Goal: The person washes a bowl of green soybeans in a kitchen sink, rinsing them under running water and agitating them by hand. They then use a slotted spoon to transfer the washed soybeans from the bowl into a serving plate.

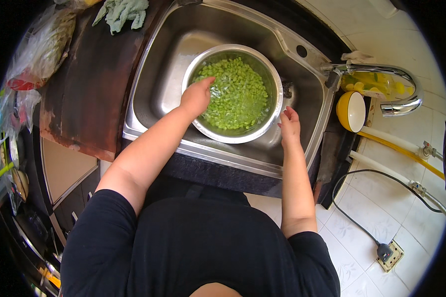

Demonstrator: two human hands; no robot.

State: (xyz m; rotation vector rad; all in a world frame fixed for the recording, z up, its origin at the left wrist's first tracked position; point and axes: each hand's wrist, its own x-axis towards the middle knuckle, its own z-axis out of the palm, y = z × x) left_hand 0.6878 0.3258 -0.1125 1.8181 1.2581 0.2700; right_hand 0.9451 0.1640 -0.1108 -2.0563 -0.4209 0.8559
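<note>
A wide steel bowl [190, 74] stands in the sink, holding water and a mass of small green shelled beans or peas [238, 91]. My left hand [197, 96] is over the bowl's left rim, with its fingers stretched out above the water's edge. Nothing shows in its grasp; some of its fingers are hidden from above. Just off the lower right of the bowl, my right hand [290, 124] hangs over the sink, fingers loosely bent and apart, holding nothing.
The steel sink [168, 47] surrounds the bowl. A chrome faucet [401, 74] and a yellow bowl with a white inside [352, 112] are at the right. A pale green cloth [124, 14] and plastic bags [42, 47] lie at the left. A black plug [384, 252] sits in a wall socket.
</note>
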